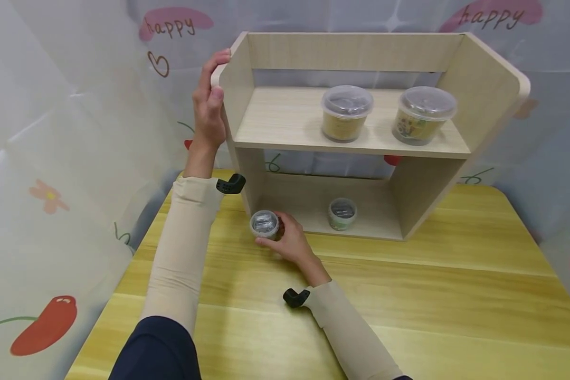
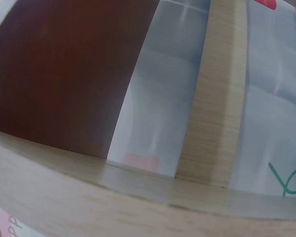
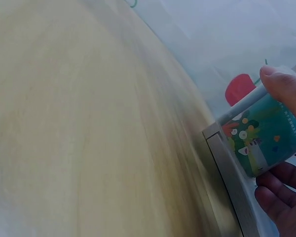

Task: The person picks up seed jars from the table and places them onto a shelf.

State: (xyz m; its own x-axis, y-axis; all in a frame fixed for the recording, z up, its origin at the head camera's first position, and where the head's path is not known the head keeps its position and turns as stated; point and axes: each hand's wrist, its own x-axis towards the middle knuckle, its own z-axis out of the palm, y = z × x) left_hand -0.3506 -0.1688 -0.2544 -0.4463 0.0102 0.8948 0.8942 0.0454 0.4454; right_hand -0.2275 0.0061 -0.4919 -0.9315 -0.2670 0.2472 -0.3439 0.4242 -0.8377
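My left hand (image 1: 210, 108) grips the upper left side panel of a pale wooden two-tier shelf (image 1: 347, 50), fingertips at its edge and thumb at the front. In the left wrist view that panel (image 2: 113, 205) crosses the bottom, with a sliver of finger at the corner. Down at the lower tier's front left corner, my right hand (image 1: 292, 243) holds a small lidded tub (image 1: 264, 222) between thumb and fingers. Seen from the right wrist, this tub (image 3: 259, 136) wears a teal printed label and is tilted close over the shelf's edge (image 3: 227, 173).
A second small tub (image 1: 342, 214) stands on the lower tier, right of my right hand. Two larger lidded tubs, one in the middle (image 1: 347, 113) and one at the right (image 1: 423, 116), stand on the upper tier. Beneath is a yellow wooden table (image 1: 432, 285), before a printed curtain (image 1: 76, 132).
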